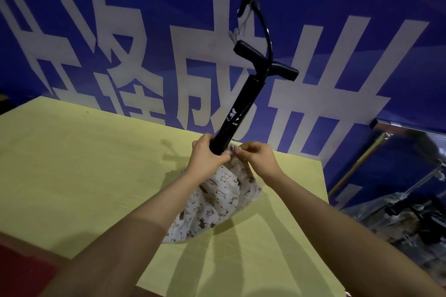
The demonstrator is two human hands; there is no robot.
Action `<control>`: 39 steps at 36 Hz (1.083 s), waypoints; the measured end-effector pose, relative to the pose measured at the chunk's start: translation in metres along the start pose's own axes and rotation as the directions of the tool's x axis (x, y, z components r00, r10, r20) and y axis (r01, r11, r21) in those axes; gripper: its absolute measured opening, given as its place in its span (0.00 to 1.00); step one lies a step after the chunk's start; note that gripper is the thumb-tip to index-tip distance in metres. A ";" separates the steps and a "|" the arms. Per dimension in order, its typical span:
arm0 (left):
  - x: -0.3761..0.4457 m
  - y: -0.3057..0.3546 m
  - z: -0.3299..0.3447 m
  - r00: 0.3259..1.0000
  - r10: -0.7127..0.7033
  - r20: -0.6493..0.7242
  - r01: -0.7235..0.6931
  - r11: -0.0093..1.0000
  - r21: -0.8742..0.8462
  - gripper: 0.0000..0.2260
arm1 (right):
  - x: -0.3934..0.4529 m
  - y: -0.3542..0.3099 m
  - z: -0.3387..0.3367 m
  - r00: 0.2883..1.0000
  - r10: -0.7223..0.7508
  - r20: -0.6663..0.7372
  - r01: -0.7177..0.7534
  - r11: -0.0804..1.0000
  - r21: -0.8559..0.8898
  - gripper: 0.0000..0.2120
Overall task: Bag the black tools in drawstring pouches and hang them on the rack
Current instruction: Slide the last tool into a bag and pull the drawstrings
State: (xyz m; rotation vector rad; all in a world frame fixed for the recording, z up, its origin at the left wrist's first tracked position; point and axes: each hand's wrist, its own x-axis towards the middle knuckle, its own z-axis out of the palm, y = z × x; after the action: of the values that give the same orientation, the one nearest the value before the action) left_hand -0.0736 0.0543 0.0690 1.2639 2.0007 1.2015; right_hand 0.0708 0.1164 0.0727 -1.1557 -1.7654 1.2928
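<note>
Black hand pump (237, 113) stands tilted, lower end inside our printed drawstring pouch (212, 210) on the yellow table (72, 164). Head view: our left hand (205, 154) grips the pump barrel at the pouch mouth; our right hand (258, 155) pinches the pouch rim.

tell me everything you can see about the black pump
The pump is a matte black hand pump with a slim barrel, a T-handle on top and a thin hose arching up to a nozzle. White lettering marks the barrel. It stands tilted, top leaning right, its lower end inside the printed pouch on the yellow table. The left hand grips the barrel just above the pouch mouth; the right hand pinches the pouch rim beside it.
</note>
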 end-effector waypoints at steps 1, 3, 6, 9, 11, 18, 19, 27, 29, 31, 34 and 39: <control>0.000 -0.003 0.001 1.000 -0.021 0.003 0.021 1.000 0.000 0.17 | -0.001 -0.001 0.000 1.000 -0.002 -0.011 0.002 1.000 0.026 0.07; -0.001 -0.006 0.005 0.999 -0.047 0.001 0.047 0.999 -0.020 0.16 | -0.001 -0.001 -0.002 0.999 0.011 -0.033 -0.008 0.996 0.086 0.03; -0.002 -0.010 0.009 0.999 -0.046 -0.019 0.045 0.998 -0.039 0.15 | -0.001 -0.004 -0.003 0.997 0.018 -0.077 -0.004 0.984 0.177 0.05; -0.002 -0.011 0.010 0.999 -0.017 -0.028 0.016 0.999 -0.031 0.15 | 0.001 -0.008 -0.004 0.996 0.029 -0.084 -0.011 0.977 0.211 0.03; -0.001 -0.011 0.011 0.999 0.000 -0.033 -0.001 1.000 -0.026 0.15 | 0.002 -0.011 -0.004 0.998 0.023 -0.055 -0.012 0.980 0.200 0.04; 0.004 -0.015 0.018 1.000 0.009 0.028 -0.009 1.000 -0.014 0.15 | 0.003 -0.019 -0.013 0.990 -0.058 0.129 0.034 0.983 0.182 0.21; 0.006 -0.016 0.019 0.999 0.003 0.039 -0.002 1.000 -0.014 0.16 | 0.003 -0.021 -0.015 0.985 -0.076 0.154 0.049 0.984 0.171 0.21; 0.013 -0.020 0.020 0.986 0.040 0.160 -0.050 0.997 0.063 0.20 | 0.011 -0.019 -0.012 0.997 -0.072 0.031 0.070 0.996 0.058 0.17; 0.011 -0.024 0.019 0.978 0.028 0.208 -0.051 0.993 0.107 0.24 | 0.009 -0.014 -0.010 0.997 -0.051 0.049 0.051 0.999 0.012 0.17; 0.009 -0.029 0.017 0.961 0.018 0.276 -0.069 0.982 0.178 0.31 | 0.007 -0.006 -0.009 0.999 -0.026 0.033 0.027 0.999 -0.021 0.16; 0.004 -0.036 0.016 0.940 0.033 0.341 -0.110 0.972 0.209 0.38 | 0.004 0.003 -0.006 1.000 0.012 0.013 -0.010 0.994 -0.109 0.19; 0.006 -0.041 0.019 0.943 0.038 0.330 -0.082 0.989 0.119 0.39 | 0.000 0.007 0.002 0.998 0.051 0.028 -0.049 0.996 -0.074 0.15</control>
State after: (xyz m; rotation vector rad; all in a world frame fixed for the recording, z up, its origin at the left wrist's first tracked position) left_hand -0.0810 0.0598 0.0248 1.4899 1.8297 0.8292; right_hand 0.0706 0.1163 0.0657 -1.2352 -1.8297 1.2896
